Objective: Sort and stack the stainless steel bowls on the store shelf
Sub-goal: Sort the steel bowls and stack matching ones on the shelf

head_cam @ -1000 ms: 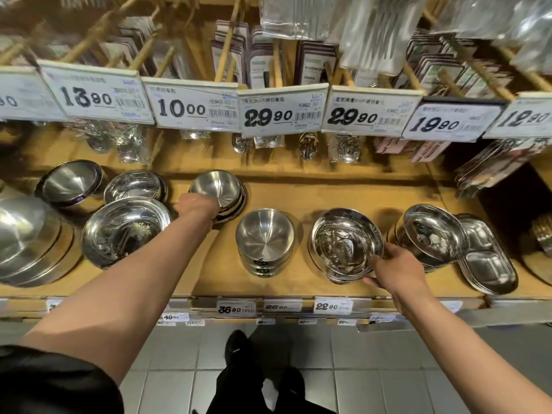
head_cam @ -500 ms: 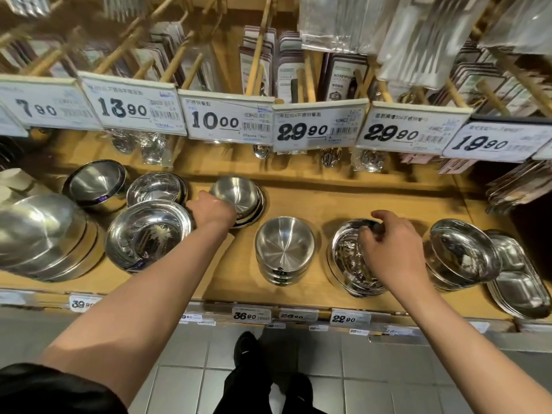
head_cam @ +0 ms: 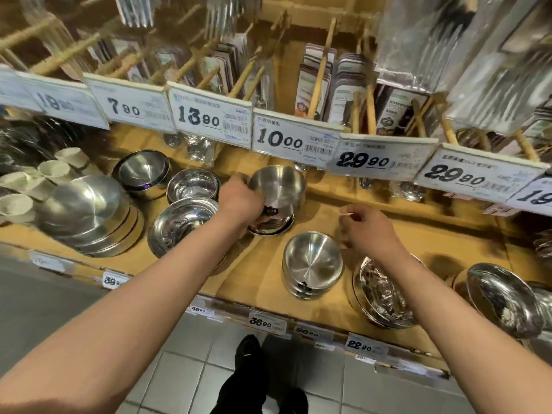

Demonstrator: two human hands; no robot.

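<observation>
Left hand gripping tilted bowl, fingertips hidden

On the wooden shelf, the tilted bowl sits near the centre, raised over a small stack of bowls beneath it, with the left hand on its rim at 9 o'clock. At 4 o'clock from it stands a nested stack, and the right hand hovers just at that stack's 1 o'clock. Further toward 4 o'clock lies a wide bowl stack, then another tilted bowl at its 3 o'clock. At 9 o'clock of the centre sit a small bowl behind and a larger bowl in front; beyond them, a back bowl and a big stack. Price tags hang above, at 12 o'clock.
</observation>
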